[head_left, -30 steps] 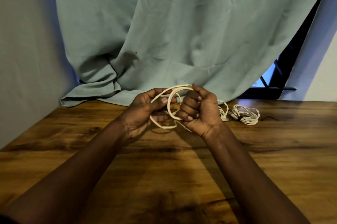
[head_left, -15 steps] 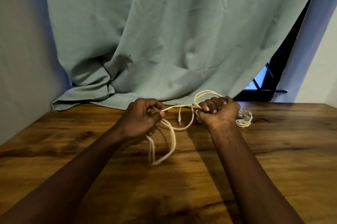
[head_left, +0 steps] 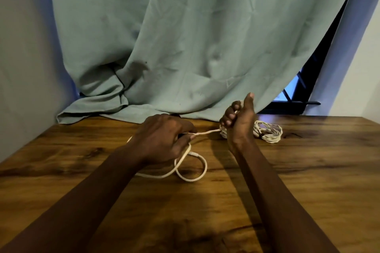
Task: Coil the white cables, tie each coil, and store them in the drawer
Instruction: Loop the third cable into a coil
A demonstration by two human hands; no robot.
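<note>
- White cable (head_left: 191, 170) is the job in hand. Part of it is wound up in the right grip (head_left: 239, 125), a short tight stretch runs to the left grip (head_left: 162, 137), and the slack lies in loose loops on the desk (head_left: 308, 170), left of the other coil (head_left: 268, 133) and nearer to me.
- The right grip stands just left of that coil, fingers curled round the wound turns, thumb pointing straight up. I reckon it is held upright so the turns stay stacked instead of sliding off.
- The left grip, further left of the coil, pinches the cable between thumb and forefinger. As I read it, that pinch keeps the stretch taut so the next turn lies snug.
- The other coil lies flat on the desk, parked clear of the working cable. I cannot tell whether it is tied.
- The slack loops cross one another left of the coil, so I would feed them slowly, since a crossing could snag.
- No drawer shows, so storing is some way off by my judgement.
</note>
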